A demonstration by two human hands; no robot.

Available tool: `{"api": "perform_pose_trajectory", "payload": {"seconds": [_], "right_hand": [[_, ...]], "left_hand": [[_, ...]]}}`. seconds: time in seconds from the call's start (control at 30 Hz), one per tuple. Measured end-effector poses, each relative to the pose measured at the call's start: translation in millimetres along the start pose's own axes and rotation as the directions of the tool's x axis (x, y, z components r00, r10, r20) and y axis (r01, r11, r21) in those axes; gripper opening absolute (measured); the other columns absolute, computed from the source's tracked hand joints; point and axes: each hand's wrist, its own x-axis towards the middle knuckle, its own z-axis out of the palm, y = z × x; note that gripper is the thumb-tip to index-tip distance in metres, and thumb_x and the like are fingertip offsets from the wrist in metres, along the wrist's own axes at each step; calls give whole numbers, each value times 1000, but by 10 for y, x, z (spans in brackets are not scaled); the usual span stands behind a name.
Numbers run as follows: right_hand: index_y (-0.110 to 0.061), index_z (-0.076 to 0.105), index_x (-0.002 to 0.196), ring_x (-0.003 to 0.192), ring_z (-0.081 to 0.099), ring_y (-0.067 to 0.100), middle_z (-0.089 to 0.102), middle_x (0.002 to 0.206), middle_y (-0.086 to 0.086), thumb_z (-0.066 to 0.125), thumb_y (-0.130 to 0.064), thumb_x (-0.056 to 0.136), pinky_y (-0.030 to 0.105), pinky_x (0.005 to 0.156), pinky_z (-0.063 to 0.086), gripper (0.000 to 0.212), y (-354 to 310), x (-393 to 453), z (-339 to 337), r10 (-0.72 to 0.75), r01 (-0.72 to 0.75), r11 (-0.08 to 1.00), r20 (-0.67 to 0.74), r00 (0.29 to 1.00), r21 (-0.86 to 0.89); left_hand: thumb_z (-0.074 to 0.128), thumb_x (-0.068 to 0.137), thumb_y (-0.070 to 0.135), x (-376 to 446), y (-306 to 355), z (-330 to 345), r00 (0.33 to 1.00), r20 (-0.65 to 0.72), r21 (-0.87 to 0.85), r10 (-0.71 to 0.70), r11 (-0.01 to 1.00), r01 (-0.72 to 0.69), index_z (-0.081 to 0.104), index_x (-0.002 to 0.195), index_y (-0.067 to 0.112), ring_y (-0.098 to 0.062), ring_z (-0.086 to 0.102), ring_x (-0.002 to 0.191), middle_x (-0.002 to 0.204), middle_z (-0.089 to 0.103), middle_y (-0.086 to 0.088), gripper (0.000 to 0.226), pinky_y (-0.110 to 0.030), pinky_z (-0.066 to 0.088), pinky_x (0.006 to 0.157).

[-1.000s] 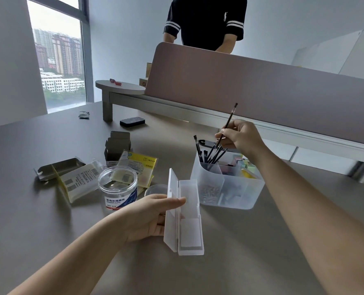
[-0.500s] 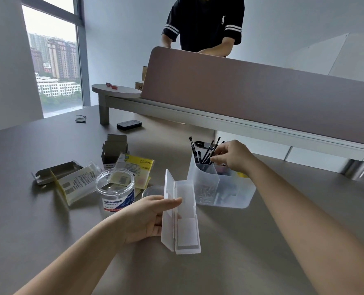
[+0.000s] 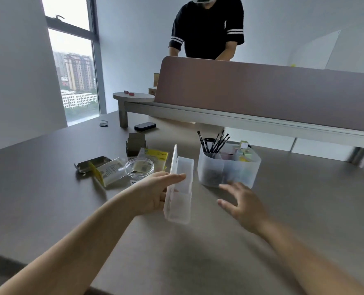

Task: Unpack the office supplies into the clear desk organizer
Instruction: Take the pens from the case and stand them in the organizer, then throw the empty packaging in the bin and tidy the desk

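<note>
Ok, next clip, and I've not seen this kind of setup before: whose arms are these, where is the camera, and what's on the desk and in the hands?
No machine here: the arms belong to a person wearing a wide-angle camera on the head, so this single view looks forward and down over their own hands. The left hand holds an open frosted plastic case, fingers along its raised lid. The right hand is spread open and holds nothing, just in front of the clear desk organizer. Black pens stand in the organizer's back left compartment, and coloured items fill other compartments. To the left on the grey table lie a clear round jar, yellow-labelled packaging and small opened boxes. A second person in a black shirt stands behind the desk divider.
</note>
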Motion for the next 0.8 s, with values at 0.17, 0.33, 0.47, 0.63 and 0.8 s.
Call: {"api": "perform_pose_trajectory", "payload": {"seconds": [0.17,0.33,0.47,0.63,0.8], "right_hand": [[-22,23,143,141,15,19,17,154,4,40,-48,90,30,114,14,61,-67,-155,202,90,-75,992,147,985,-106],[-20,28,140,139,22,18,26,150,1,43,-47,89,35,114,17,60,-308,-103,315,29,-17,992,97,995,-127],[-18,29,139,137,26,20,30,148,3,45,-46,88,39,114,18,60,-482,22,435,-2,9,996,71,997,-93],[-13,25,140,134,28,23,29,145,9,57,-36,84,32,111,25,68,-728,267,550,-57,59,992,-18,998,112],[-15,12,144,141,12,28,9,154,14,59,-42,82,35,114,17,82,-913,626,657,30,-34,990,34,999,137]], "left_hand": [[64,61,36,-337,-1,-76,985,-164,76,62,996,-50,56,92,8,-21,53,71,82,55,-11,42,-33,45,69],[61,82,32,-626,-19,-431,830,-506,366,237,930,-42,56,81,13,-17,50,62,75,55,-5,20,-25,39,56],[62,81,37,-659,-191,-708,734,-612,567,296,810,147,58,103,11,-13,47,63,88,61,-6,34,-21,32,50],[63,78,45,-456,-292,-919,668,-659,676,345,662,325,54,114,8,-19,50,81,114,62,-11,52,-25,33,55],[65,76,44,-335,-311,-1022,644,-665,718,378,561,413,47,114,9,-19,49,85,115,59,-10,56,-28,37,67]]}}
